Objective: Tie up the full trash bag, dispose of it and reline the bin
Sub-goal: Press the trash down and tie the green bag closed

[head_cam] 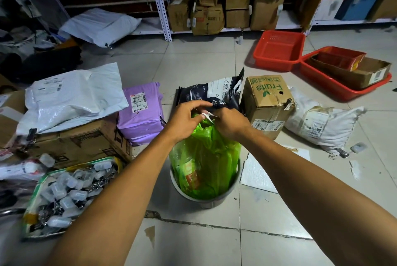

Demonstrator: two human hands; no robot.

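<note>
Both hands, left hand (pixel 186 120) and right hand (pixel 231 123), pinch the gathered neck of the translucent green plastic trash bag (pixel 206 158), which hangs toward six o'clock into the round grey bin (pixel 214 199).

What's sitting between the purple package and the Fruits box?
In the head view, a dark pet-food bag with paw prints stands between the purple package and the Fruits box.

Thin plastic, cardboard, glazed tile

Glossy translucent green trash bag (pixel 206 158) is crinkling in a smooth grey bin (pixel 206 198); matt fruit box (pixel 267 98) is sitting on shiny floor tiles (pixel 193 244).
</note>
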